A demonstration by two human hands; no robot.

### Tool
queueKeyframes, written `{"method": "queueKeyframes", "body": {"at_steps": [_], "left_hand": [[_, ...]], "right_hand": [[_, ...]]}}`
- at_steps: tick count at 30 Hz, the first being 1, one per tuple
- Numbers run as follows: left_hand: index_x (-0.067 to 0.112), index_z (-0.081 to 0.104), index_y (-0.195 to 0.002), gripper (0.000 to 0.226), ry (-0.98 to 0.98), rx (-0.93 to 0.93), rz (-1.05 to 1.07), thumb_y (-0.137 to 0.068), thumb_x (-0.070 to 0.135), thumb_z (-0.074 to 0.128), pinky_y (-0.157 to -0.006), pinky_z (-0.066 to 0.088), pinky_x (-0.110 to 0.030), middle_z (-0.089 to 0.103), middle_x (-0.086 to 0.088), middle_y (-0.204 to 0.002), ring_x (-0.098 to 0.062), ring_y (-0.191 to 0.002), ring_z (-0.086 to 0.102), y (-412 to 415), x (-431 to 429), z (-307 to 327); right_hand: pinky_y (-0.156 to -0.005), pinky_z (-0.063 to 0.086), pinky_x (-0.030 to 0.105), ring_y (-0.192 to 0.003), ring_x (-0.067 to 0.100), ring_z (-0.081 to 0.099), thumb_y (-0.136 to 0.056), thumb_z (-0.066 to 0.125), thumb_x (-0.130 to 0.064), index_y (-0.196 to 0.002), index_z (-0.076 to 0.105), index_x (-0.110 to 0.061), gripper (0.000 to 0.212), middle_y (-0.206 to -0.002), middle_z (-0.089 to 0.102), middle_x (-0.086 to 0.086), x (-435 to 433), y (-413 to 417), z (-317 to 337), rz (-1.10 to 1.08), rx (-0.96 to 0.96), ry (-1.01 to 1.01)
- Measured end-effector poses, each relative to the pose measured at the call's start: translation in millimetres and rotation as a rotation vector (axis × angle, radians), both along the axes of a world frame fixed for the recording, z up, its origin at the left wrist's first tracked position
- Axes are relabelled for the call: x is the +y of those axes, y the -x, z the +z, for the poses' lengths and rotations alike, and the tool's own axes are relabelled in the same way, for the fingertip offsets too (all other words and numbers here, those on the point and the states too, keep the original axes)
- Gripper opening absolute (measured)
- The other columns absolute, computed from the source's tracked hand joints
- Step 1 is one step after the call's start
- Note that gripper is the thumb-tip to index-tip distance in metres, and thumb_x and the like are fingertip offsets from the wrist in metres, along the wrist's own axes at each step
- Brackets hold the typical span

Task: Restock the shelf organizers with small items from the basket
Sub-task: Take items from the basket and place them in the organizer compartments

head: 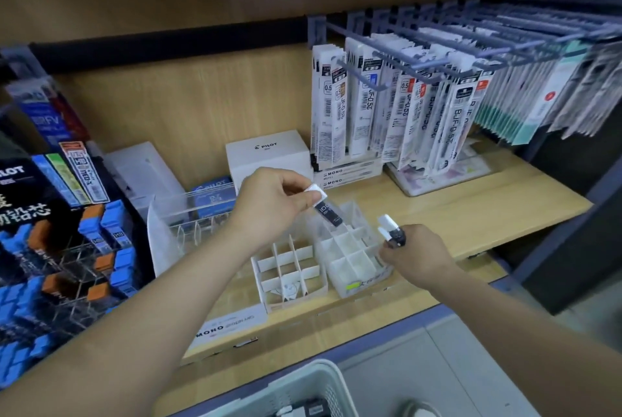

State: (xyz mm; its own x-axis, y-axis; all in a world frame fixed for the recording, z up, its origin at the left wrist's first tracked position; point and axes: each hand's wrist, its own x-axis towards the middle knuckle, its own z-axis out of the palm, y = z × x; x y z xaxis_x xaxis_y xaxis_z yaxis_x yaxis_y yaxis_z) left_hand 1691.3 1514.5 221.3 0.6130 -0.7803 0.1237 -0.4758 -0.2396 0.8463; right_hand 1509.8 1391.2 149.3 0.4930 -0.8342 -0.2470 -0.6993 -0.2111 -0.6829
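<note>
My left hand (272, 201) pinches a black lead case with a white cap (325, 206) by its cap, its lower end hanging over the back cells of a translucent grid organizer (353, 260). At that organizer's right side, my right hand (417, 253) grips two more black cases with white caps (392, 230). A white cardboard grid organizer (289, 270) sits just left of it, with one small white item in a front cell. The white basket (303, 389) shows at the bottom edge with dark items inside.
A clear acrylic organizer (188, 214) and a blue Pilot box stand behind my left arm. White Pilot box (267, 154) and Mono boxes sit at the back. Refill packs (397, 114) hang on hooks at the right. A lead display rack (67, 231) fills the left.
</note>
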Motion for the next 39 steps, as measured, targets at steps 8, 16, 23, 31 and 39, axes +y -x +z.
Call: {"method": "queueKeyframes", "body": {"at_steps": [8, 16, 23, 31, 39], "left_hand": [[0.028, 0.068, -0.089, 0.015, -0.185, -0.356, 0.006, -0.078, 0.032, 0.076, -0.078, 0.050, -0.026, 0.070, 0.007, -0.084, -0.014, -0.084, 0.064, 18, -62, -25], [0.028, 0.067, -0.101, 0.020, -0.331, -0.732, -0.036, -0.087, 0.040, 0.060, -0.074, 0.047, -0.030, 0.069, 0.002, -0.097, -0.022, -0.096, 0.059, 25, -69, -44], [0.024, 0.064, -0.102, 0.018, -0.326, -0.908, -0.088, -0.091, 0.035, 0.055, -0.070, 0.038, -0.027, 0.062, 0.005, -0.102, -0.017, -0.107, 0.047, 30, -73, -50], [0.023, 0.070, -0.103, 0.023, -0.320, -0.935, -0.188, -0.093, 0.037, 0.054, -0.080, 0.043, -0.028, 0.060, 0.006, -0.101, -0.016, -0.108, 0.046, 27, -72, -48], [0.022, 0.062, -0.096, 0.012, -0.342, -0.967, -0.282, -0.092, 0.030, 0.054, -0.074, 0.044, -0.029, 0.065, 0.003, -0.094, -0.021, -0.095, 0.055, 33, -65, -48]], "right_hand": [[-0.049, 0.031, 0.024, -0.054, 0.018, 0.038, -0.083, 0.062, -0.016, -0.063, 0.046, -0.016, 0.025, -0.061, 0.046, 0.000, -8, 7, -2, 0.051, -0.027, -0.038], [-0.052, 0.035, 0.025, -0.058, 0.019, 0.044, -0.081, 0.064, -0.015, -0.071, 0.056, -0.012, 0.013, -0.067, 0.052, 0.003, -11, 8, -6, 0.078, -0.060, -0.076], [-0.048, 0.033, 0.022, -0.055, 0.017, 0.040, -0.080, 0.067, -0.015, -0.063, 0.051, -0.014, 0.023, -0.062, 0.047, 0.001, -12, 13, -3, 0.091, -0.076, -0.126], [-0.045, 0.030, 0.021, -0.051, 0.014, 0.036, -0.082, 0.070, -0.016, -0.055, 0.044, -0.019, 0.038, -0.055, 0.041, -0.004, -14, 18, 0, 0.092, -0.081, -0.135], [-0.045, 0.034, 0.019, -0.055, 0.014, 0.042, -0.083, 0.073, -0.023, -0.076, 0.063, -0.010, 0.018, -0.070, 0.056, 0.003, -10, 19, 2, 0.106, -0.103, -0.165]]}}
